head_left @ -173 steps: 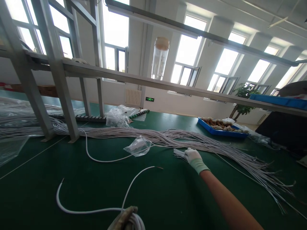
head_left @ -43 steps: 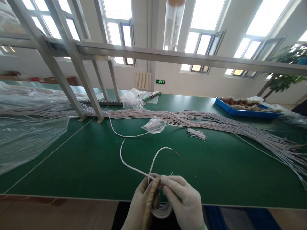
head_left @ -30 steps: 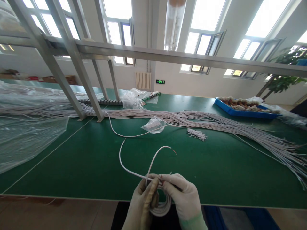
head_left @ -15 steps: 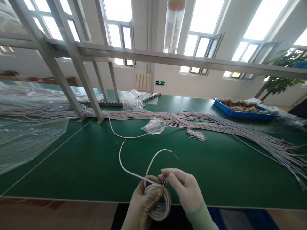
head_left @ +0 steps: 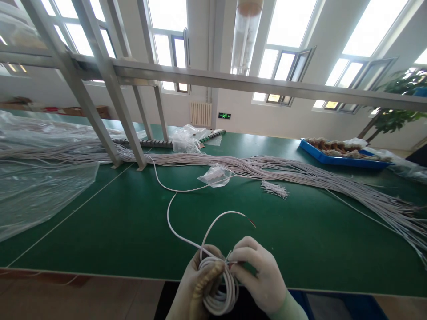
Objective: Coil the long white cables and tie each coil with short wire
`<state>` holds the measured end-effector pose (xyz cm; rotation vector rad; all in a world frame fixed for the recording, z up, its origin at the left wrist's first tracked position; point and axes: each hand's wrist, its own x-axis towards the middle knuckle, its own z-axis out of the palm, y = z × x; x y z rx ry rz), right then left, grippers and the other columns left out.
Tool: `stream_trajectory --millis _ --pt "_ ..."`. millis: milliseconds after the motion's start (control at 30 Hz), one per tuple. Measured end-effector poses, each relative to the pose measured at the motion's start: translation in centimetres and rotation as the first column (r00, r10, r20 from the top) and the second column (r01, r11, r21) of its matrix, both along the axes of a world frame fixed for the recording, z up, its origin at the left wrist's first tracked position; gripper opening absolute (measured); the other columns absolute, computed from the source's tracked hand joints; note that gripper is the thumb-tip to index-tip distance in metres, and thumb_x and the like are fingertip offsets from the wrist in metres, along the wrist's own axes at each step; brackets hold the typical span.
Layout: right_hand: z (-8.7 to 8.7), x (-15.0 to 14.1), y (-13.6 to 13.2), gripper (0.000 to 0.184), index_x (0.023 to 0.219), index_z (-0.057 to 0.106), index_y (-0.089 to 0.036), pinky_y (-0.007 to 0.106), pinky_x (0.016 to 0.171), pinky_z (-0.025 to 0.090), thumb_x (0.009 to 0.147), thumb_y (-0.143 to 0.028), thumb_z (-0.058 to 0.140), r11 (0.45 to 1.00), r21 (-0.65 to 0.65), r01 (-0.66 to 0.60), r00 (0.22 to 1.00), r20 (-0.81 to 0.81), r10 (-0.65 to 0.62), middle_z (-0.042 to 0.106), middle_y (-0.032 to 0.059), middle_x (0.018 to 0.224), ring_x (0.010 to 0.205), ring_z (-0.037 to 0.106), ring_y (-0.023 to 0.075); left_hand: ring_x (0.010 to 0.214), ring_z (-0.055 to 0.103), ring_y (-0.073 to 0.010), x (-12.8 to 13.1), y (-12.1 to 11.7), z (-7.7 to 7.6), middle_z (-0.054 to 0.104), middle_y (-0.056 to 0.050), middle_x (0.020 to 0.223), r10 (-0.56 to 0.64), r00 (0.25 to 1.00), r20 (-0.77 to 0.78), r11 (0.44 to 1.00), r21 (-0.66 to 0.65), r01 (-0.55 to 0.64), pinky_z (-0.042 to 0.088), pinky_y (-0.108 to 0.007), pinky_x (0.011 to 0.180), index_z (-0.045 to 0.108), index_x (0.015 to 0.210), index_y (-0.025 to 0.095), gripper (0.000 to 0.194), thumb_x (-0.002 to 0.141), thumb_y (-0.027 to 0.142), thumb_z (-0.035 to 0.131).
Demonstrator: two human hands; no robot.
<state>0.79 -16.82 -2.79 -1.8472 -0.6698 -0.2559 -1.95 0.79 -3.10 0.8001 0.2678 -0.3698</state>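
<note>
A coil of white cable [head_left: 220,291] hangs in my left hand [head_left: 202,280], whose gloved thumb and fingers close around its upper part. Two cable ends rise from the coil: one curves left over the table, the other arches right to bare reddish wire tips. Against the right upper side of the coil, my gloved right hand [head_left: 258,271] pinches a thin white tie [head_left: 228,255]. Its thumb and forefinger meet close to my left thumb, and part of the tie is hidden by the fingers. Beyond lies a small pile of short thin white ties [head_left: 275,189].
A long bundle of cables [head_left: 233,163] runs across the green table [head_left: 133,222]. A small plastic bag [head_left: 216,175] lies in front of it. Metal posts [head_left: 115,84] stand at left beside plastic sheeting [head_left: 43,200]. A blue tray [head_left: 347,161] sits at the back right.
My right hand has turned and lowered slightly, its fingers now closer against the coil. The coil has tilted a little, and the bare cable end has shifted right.
</note>
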Motion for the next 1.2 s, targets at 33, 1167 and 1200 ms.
stream_trajectory --millis 33,1167,1200 --pt "0.1 0.1 -0.2 0.014 0.102 0.068 -0.025 0.024 0.072 0.050 0.094 -0.013 0.066 0.998 -0.054 -0.008 0.996 0.089 0.013 0.061 0.0004 0.093 0.083 0.060 0.0125 0.068 0.049 -0.0117 0.0 0.1 0.0 0.051 0.001 0.075 -0.016 1.000 -0.001 1.000 0.000 0.016 0.039 -0.022 0.064 0.061 0.094 0.020 0.037 0.075 0.035 0.090" --pt "1.8 2.5 -1.5 0.041 0.074 0.051 -0.020 0.026 0.047 0.025 0.086 -0.059 0.054 0.987 0.058 -0.153 0.647 -0.749 0.144 0.042 -0.0055 0.050 0.045 0.035 0.0106 0.076 0.055 -0.0199 2.0 0.0 0.4 0.064 -0.004 0.082 -0.267 0.914 0.305 0.724 0.690 -0.019 0.041 -0.031 0.071 0.065 0.094 0.020 0.046 0.082 0.063 0.077" --pt "1.9 2.6 -1.9 0.044 0.081 0.054 -0.019 0.026 0.051 0.031 0.092 -0.061 0.053 0.983 0.053 -0.177 0.730 -0.662 0.168 0.047 -0.0035 0.057 0.051 0.041 0.0121 0.072 0.051 -0.0172 2.2 0.1 0.1 0.060 -0.002 0.079 -0.209 0.941 0.264 0.805 0.593 0.012 0.039 -0.029 0.068 0.063 0.094 0.018 0.053 0.076 0.064 0.082"
